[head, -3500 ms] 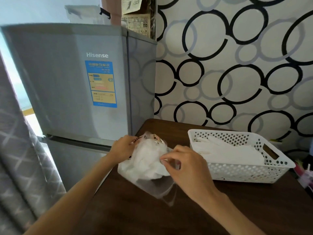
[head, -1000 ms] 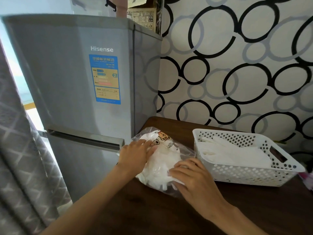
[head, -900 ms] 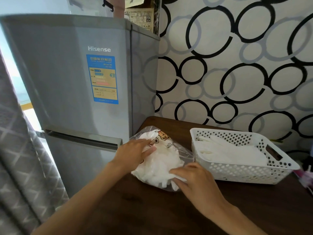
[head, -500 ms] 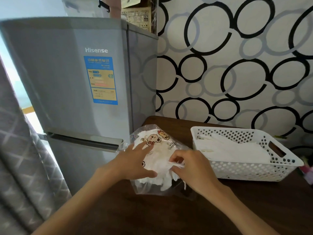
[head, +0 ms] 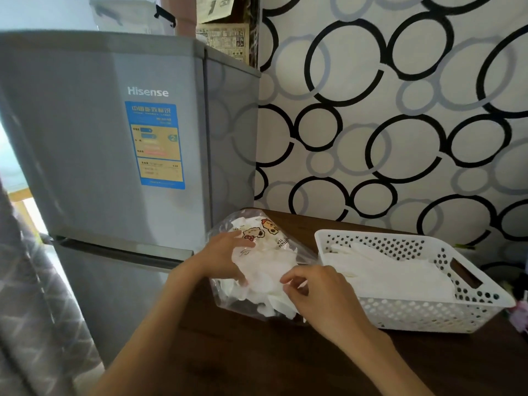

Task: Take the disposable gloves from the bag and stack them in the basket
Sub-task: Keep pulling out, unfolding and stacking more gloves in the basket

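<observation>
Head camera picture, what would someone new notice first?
Probably the wallpaper with bold black and grey rings behind the table, and the grey fridge at left. In the foreground, both hands work on a clear bag of white gloves beside a white basket.

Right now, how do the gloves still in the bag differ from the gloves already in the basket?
The gloves in the bag are crumpled in a loose bunch; the gloves in the basket lie flat in a stack. The bagged ones sit behind clear plastic, with the left hand on the bag; the basket ones lie open and untouched. Both are white.
</observation>
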A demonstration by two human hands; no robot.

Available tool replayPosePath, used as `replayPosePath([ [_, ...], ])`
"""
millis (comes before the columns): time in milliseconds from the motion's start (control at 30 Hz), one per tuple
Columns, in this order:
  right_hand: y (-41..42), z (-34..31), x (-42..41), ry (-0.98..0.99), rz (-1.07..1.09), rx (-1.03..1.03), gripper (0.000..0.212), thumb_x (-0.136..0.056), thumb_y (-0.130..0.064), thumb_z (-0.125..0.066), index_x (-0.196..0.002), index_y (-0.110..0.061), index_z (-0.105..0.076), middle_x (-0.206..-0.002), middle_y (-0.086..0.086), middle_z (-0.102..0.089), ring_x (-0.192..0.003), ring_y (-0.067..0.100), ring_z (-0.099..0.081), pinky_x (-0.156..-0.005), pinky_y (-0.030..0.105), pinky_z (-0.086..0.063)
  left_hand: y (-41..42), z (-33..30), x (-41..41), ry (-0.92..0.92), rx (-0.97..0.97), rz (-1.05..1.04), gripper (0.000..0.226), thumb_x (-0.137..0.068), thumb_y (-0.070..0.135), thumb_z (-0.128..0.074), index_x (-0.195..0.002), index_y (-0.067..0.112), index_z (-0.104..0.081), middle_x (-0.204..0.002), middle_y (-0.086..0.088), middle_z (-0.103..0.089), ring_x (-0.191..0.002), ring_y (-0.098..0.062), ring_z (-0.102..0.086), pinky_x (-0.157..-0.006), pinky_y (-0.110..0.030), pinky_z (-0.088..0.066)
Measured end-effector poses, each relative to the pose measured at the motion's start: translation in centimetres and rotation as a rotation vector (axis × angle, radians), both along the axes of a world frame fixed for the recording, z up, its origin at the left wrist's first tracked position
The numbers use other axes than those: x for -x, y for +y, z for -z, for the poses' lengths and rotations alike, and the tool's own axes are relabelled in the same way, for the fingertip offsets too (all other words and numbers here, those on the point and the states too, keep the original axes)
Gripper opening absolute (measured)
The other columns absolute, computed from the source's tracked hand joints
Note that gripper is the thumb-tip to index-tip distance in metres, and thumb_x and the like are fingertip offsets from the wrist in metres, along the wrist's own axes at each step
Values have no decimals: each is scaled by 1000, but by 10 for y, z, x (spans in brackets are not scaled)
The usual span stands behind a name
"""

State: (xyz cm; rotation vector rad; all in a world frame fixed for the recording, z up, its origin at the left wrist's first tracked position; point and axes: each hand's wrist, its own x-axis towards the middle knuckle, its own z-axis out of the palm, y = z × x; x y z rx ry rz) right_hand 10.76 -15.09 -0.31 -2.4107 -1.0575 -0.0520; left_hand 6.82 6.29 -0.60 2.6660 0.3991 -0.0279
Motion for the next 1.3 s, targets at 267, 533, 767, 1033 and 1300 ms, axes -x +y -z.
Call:
replayPosePath([
  [267, 31, 5, -15, -49, 64, 170, 30, -92, -42, -56, -119, -31, -64, -116, -6, -65, -105, 13, -58, -86, 26, -44, -20, -36, 3, -13, 76, 156, 53, -79, 13, -76, -125, 31, -57, -135, 13, -44, -130, -9, -37, -102, -26, -37],
  [533, 26, -8, -42, 44, 15, -134, 13, -81, -41, -70, -89, -32, -74, -82, -15, -59, -72, 1, -54, -63, 15, -39, -5, -29, -24, 138, 133, 73, 44, -77, -11, -67, -105, 24, -65, -97, 12, -61, -95, -11, -57, -82, -24, -47],
  [767, 23, -14, -53, 208, -157, -403, 7, -86, -30, -66, -85, -29, -72, -83, -17, -69, -81, -5, -62, -72, 14, -50, 4, -26, -29, 109, 159, 46, 50, -80, -14, -54, -105, 29, -59, -96, 14, -56, -96, -12, -56, -70, -18, -49],
  [1033, 24, -15, -54, 206, -85, -647, 7, -86, -25, -67, -87, -23, -74, -81, -10, -72, -79, 2, -67, -74, 21, -55, 7, -23, -30, 132, 146, 39, 55, -79, -11, -60, -109, 35, -55, -104, 16, -57, -102, -12, -57, -86, -29, -53],
  [1300, 3, -35, -60, 385, 34, -896, 8, -87, -24, -65, -85, -19, -72, -76, -8, -74, -74, 5, -70, -66, 17, -54, 3, -31, -22, 145, 110, 142, 47, -82, 13, -72, -116, 38, -51, -117, 13, -57, -104, -8, -57, -94, -29, -50],
])
